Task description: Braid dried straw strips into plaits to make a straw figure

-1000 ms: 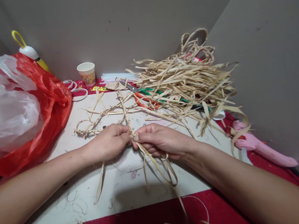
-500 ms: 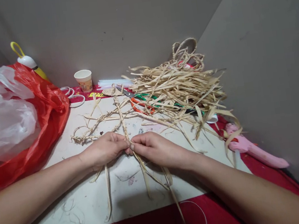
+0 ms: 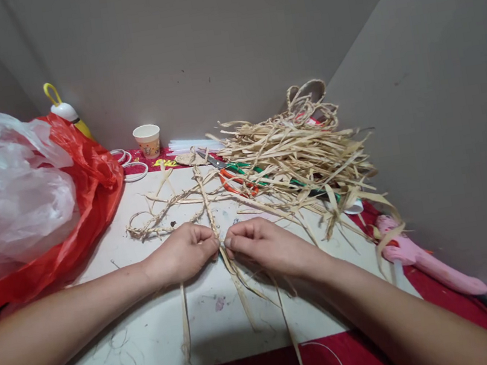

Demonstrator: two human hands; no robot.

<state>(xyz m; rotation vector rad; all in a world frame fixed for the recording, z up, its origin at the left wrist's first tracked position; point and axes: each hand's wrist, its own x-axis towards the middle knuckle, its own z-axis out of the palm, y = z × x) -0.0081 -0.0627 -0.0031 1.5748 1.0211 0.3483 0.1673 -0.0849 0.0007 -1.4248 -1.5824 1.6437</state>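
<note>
A braided straw cord (image 3: 206,203) runs from the back of the white board (image 3: 158,347) toward me, its loose strands (image 3: 241,295) fanning out below my fingers. My left hand (image 3: 192,251) pinches it from the left at the lower end of the braid. From the right, my right hand (image 3: 259,244) is closed in a pinch on the strands, its fingertips a small gap from the left ones. What lies exactly between the fingertips is partly hidden. Another braided loop (image 3: 140,225) rests on the board beyond my left hand.
A heap of dry straw strips (image 3: 299,156) lies at the back right, over orange-and-green scissors (image 3: 242,176). A paper cup (image 3: 148,142), white rings (image 3: 135,173) and a yellow-white bottle (image 3: 66,114) stand behind. Red and clear plastic bags (image 3: 91,175) fill the left; a pink object (image 3: 429,261) lies right.
The camera view has shifted, so everything sits slightly lower and further right. My fingertips have drawn a little apart at the braid's end, and the loose strands hang somewhat differently.
</note>
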